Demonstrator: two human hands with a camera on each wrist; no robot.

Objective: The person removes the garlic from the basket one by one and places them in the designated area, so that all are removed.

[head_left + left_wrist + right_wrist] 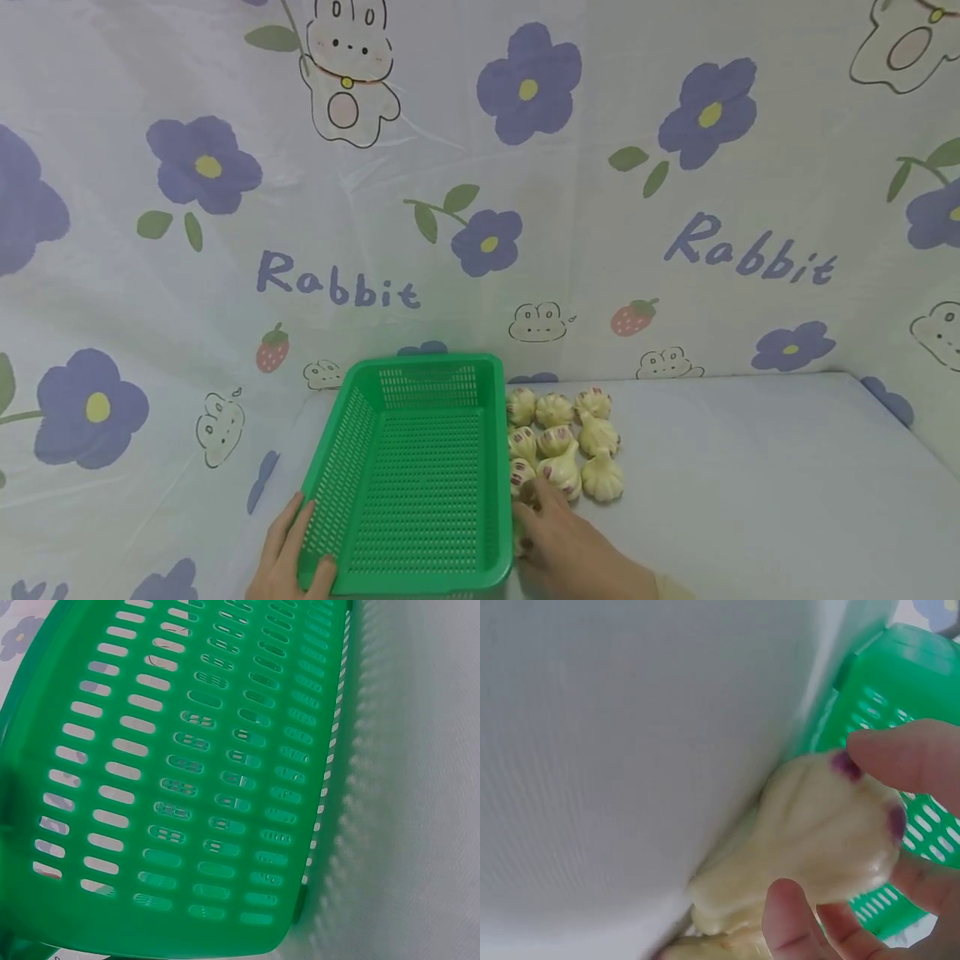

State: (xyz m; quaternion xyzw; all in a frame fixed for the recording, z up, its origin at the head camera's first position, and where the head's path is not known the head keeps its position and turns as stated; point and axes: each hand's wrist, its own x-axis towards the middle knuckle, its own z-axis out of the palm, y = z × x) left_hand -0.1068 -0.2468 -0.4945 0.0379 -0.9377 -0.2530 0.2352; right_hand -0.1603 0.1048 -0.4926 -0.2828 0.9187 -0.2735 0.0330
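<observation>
A green plastic basket [420, 580] stands on the table with its bare perforated floor showing. My left hand [288, 558] holds its near left corner, the thumb over the front rim and the fingers at the left rim. The left wrist view shows the basket's slotted wall [187, 742]. Beside the basket's right wall, my right hand [566, 537] grips a pale garlic bulb [817, 832] with purple marks, between thumb and fingers. Most of this bulb is hidden by the hand in the head view. Several more garlic bulbs [602, 477] lie just beyond, in rows along the basket.
The white tabletop [750, 483] stretches away to the right of the garlic. A cloth [585, 208] printed with flowers and rabbits hangs behind the table and at its sides.
</observation>
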